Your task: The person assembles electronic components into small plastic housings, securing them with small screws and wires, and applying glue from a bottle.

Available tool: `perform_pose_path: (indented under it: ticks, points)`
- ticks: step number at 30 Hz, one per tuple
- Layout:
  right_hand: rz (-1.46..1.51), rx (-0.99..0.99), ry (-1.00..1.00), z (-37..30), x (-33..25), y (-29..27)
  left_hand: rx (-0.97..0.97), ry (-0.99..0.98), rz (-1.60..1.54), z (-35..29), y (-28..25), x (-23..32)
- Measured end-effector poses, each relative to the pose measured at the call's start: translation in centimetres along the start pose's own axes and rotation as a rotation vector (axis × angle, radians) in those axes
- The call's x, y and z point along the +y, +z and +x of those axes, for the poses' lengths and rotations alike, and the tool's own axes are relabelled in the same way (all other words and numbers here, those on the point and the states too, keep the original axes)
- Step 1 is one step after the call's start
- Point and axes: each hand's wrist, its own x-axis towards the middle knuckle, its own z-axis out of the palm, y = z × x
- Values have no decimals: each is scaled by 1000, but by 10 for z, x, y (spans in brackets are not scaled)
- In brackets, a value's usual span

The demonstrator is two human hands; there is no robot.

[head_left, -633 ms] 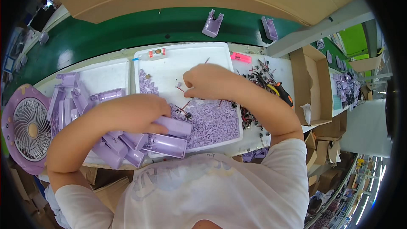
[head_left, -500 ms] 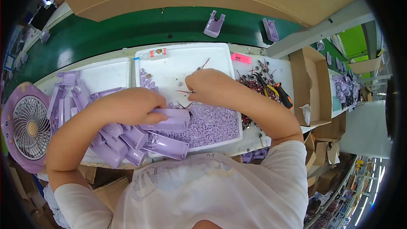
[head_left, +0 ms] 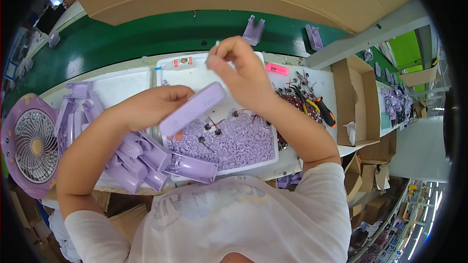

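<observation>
My left hand (head_left: 158,104) is closed round a long lilac plastic housing (head_left: 195,109), tilted with its smooth back up, above a white tray (head_left: 234,54). Higher and to the right, my right hand (head_left: 241,70) is raised with thumb and fingers curled together. A tiny pale bit shows at its fingertips, too small to name. Beneath the hands, many small lilac plastic parts (head_left: 243,143) fill the near part of the tray. A few small black pieces with thin wires (head_left: 214,129) lie on them. Another lilac housing (head_left: 194,166) rests at the tray's near left edge.
Several lilac housings (head_left: 129,158) are heaped at left beside a lilac fan (head_left: 36,146). A small bottle (head_left: 180,63) and a pink object (head_left: 277,68) lie farther off. Pliers (head_left: 304,100), an orange-black handled tool (head_left: 325,112) and wired parts sit right, before a cardboard box (head_left: 358,100). Beyond runs a green belt (head_left: 146,36).
My left hand has lifted and tilted the housing off the tray. My right hand has risen away from the wired pieces. Housings on the belt have shifted slightly right.
</observation>
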Motion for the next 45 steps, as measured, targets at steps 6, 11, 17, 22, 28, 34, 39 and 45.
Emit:
perform_pose_path:
  ticks: [6,11,17,22,28,34,39,45]
  points:
    - [182,120,-81,-5,-7,16,47,136,-901,7,-5,-3]
    - [139,185,-197,-12,-10,22,3,420,-977,17,-7,-13]
    - [-2,-31,-213,-14,-15,19,211,314,-773,17,5,-6]
    - [270,39,97,0,-17,10,151,284,-712,9,2,-8]
    - [295,-36,282,3,-23,1,162,266,-664,11,7,-6]
    - [240,-56,273,3,-32,4,78,224,-722,10,6,-9]
    - [-265,-107,0,4,-34,2,94,184,-720,10,11,-7]
    - [-350,-74,-85,4,-29,5,97,218,-733,8,16,-3]
